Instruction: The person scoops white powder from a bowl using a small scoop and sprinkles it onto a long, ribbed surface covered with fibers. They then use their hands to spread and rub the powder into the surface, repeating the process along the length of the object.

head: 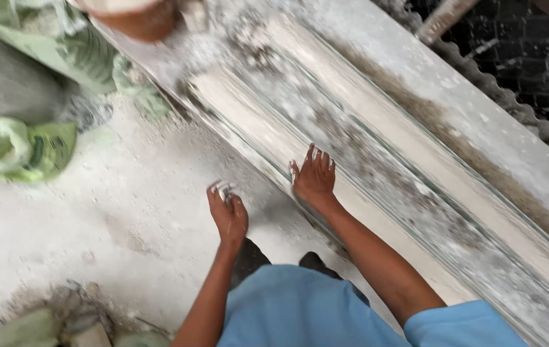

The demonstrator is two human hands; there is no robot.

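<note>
Scanning from the left edge: crumpled green sacks (27, 151) are seen lying on the dusty floor (95, 218), one bunched at the far left, another draped up toward the top left corner. More green sacking and rubble are visible at the bottom left corner.

A brown bowl-like vessel (134, 19) is partly seen at the top edge, resting at the upper end of the long mould (377, 148). Contents cannot be told; it is cut off and blurred.

Left hand (226, 212): held over the floor just beside the near edge of the mould, fingers curled in, a small lump of whitish material (223, 191) pinched at the fingertips. Fingers are coated in white paste. No contact with the mould is seen.

Right hand (313, 177): laid flat, fingers spread and released, palm pressed on the near edge of the mould. Nothing is gripped. White residue is seen on the fingertips.

The mould is run diagonally from the top left to the bottom right corner, ridged lengthwise, smeared with grey-white plaster.

Blue clothing (300, 315) is seen at the bottom edge, with dark footwear just above it on the floor.

At the top right corner, a corrugated sheet edge (512, 96) and a dark brick wall (531, 58) are seen behind the mould.
</note>
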